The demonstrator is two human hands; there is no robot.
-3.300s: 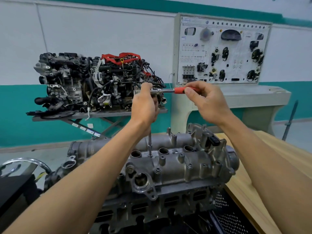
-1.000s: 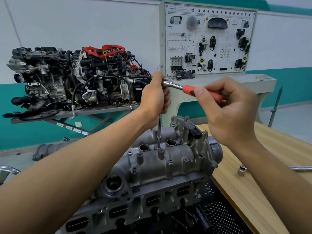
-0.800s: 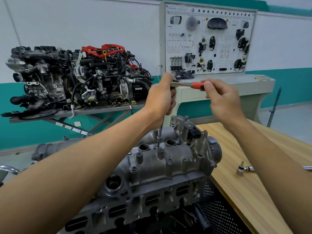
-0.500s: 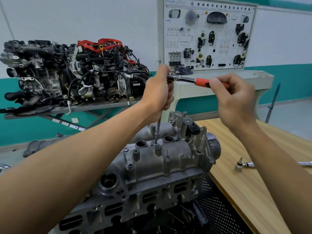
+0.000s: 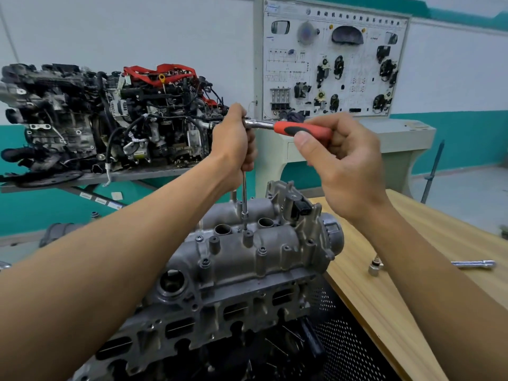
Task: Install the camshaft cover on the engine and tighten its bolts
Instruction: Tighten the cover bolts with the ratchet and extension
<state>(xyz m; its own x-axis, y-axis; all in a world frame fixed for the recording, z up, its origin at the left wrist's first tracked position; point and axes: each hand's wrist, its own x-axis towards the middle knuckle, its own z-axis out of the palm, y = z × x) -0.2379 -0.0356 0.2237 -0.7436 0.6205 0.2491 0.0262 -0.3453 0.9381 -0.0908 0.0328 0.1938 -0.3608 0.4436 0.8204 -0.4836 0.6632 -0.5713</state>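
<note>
Right hand clenched round the grip of the red-and-black-handled chrome ratchet, thumb on top, wrist cocked, forearm coming up from the lower right. It's the nearer hand.

Left hand is just beyond it, fist wrapped round the ratchet head and the top of the thin chrome extension bar, forearm reaching in from the lower left.

Key geometry: the extension's long axis is near upright. The bolt lies straight below the left fist, between two open round bores in the cover's middle row. The handle runs roughly level, out rightward from the head. So my read is the right hand swings and the left only steadies the pivot. Can't tell whether the tip is fully seated.

Grey cast-aluminium camshaft cover is seated on the engine, long axis running near-left to far-right, beside the left edge of the light wooden desk.

On the desk, in from that edge: small metal fitting and chrome bar tool.

Far side: black engine with red wiring on a stand, and white training panel.
</note>
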